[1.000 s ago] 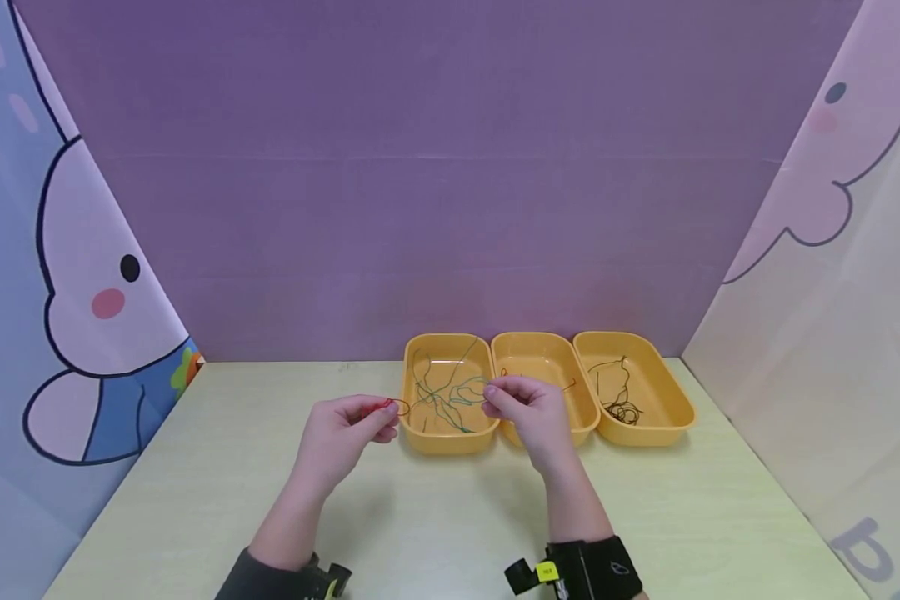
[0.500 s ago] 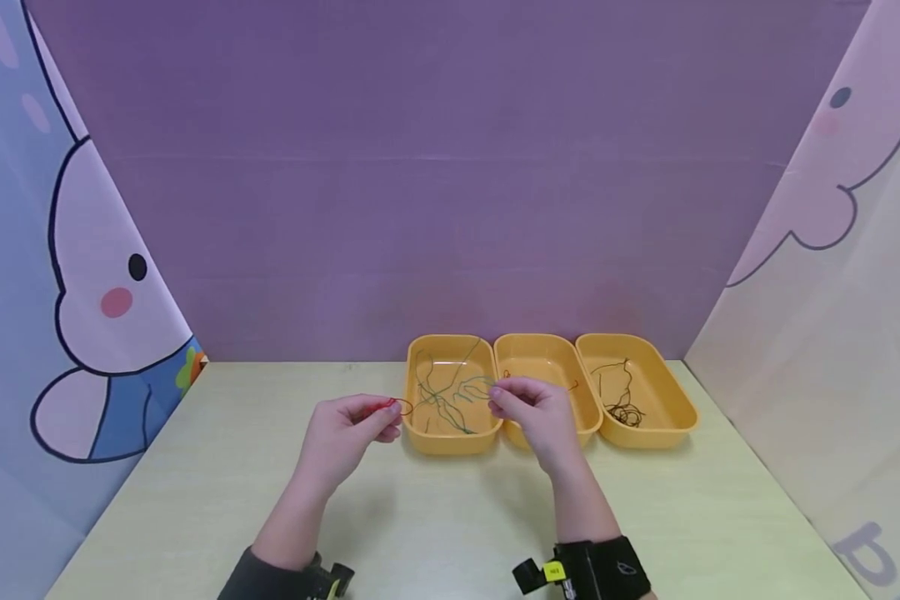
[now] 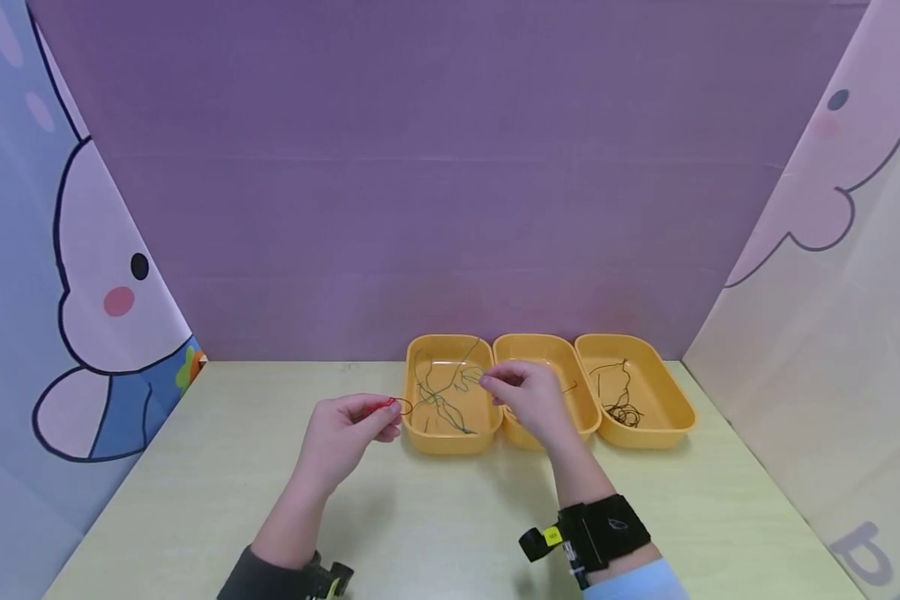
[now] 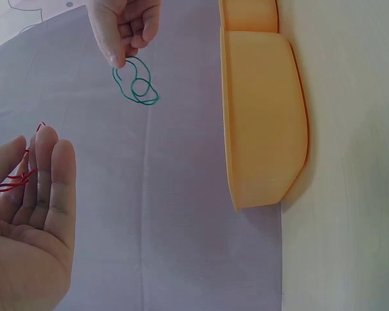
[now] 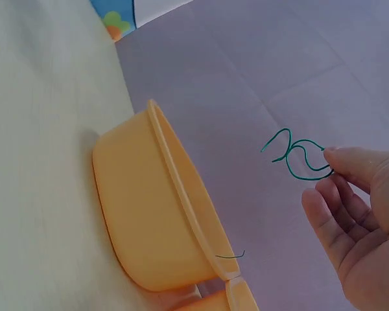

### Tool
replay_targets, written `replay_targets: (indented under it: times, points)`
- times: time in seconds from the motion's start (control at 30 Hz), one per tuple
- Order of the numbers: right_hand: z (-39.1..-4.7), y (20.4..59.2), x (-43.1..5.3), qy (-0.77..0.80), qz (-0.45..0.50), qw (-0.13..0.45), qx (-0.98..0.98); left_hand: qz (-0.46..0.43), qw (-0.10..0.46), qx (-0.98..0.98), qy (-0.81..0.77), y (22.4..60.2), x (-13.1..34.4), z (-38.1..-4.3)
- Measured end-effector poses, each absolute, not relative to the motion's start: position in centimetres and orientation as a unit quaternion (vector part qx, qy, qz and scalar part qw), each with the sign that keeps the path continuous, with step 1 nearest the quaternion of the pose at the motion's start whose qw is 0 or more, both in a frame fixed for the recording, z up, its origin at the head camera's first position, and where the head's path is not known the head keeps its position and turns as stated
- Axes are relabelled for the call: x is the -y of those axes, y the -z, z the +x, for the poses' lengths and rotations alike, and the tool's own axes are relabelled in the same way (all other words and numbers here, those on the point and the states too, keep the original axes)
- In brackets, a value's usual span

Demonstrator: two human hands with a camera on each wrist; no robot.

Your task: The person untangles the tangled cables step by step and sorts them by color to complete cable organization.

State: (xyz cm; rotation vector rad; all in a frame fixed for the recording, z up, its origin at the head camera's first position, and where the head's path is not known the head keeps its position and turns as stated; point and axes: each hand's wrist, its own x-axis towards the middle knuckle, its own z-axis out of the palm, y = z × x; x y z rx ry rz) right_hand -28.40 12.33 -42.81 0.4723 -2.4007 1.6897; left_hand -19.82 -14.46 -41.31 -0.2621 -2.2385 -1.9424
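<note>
Out in front of the left tray, my left hand (image 3: 348,429) pinches a thin red wire (image 4: 14,188) between thumb and fingers, and a small loop of it sticks out to the right. My right hand (image 3: 528,400) is raised over the trays' near side. Its thumb and forefinger pinch a looped green wire (image 5: 288,150), which hangs freely in both wrist views. Thin green wires (image 3: 442,408) lie tangled in the left yellow tray (image 3: 450,446). The right hand covers much of the middle yellow tray (image 3: 528,340), where a bit of red wire (image 3: 570,387) shows.
A right-hand yellow tray (image 3: 648,437) holds a coil of dark wire (image 3: 624,414). All three trays stand side by side at the back of the pale table (image 3: 435,517). Behind them rises a purple backdrop (image 3: 450,183), with printed panels at both sides.
My right hand has risen and moved slightly forward and left with the green wire, and a blue sleeve has come into view. My left hand stays almost still with the red wire.
</note>
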Motion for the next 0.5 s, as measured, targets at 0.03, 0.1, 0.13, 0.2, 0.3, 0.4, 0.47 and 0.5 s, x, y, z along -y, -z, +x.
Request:
replay_targets:
  times: [0.03,0.1,0.13,0.2,0.3,0.4,0.47,0.5]
  points:
    - [-28.7,42.8,-12.2,-0.561,0.162,0.084,0.807,-0.088,0.083,0.749,0.652,41.3,14.5,-19.8]
    - [-29.1,42.9,-12.0,-0.55,0.162,0.079,0.815,-0.088,0.083,0.747,0.654,41.3,14.5,-19.8]
    - [-29.4,43.0,-11.9,-0.543,0.162,0.076,0.82,-0.088,0.083,0.745,0.656,41.3,14.5,-19.8]
    - [-29.8,43.2,-11.6,-0.531,0.161,0.07,0.829,-0.088,0.083,0.742,0.659,41.3,14.5,-19.8]
    - [-30.5,43.6,-11.3,-0.49,0.159,0.076,0.854,-0.09,0.083,0.742,0.66,41.3,14.5,-19.8]
    - [-31.0,43.9,-11.1,-0.449,0.155,0.091,0.875,-0.09,0.083,0.744,0.657,41.4,14.5,-19.8]
    - [-31.2,44.1,-10.9,-0.429,0.154,0.096,0.885,-0.088,0.084,0.746,0.654,41.4,14.5,-19.8]
    - [-31.3,44.1,-10.8,-0.423,0.152,0.096,0.888,-0.089,0.084,0.746,0.654,41.4,14.5,-19.8]
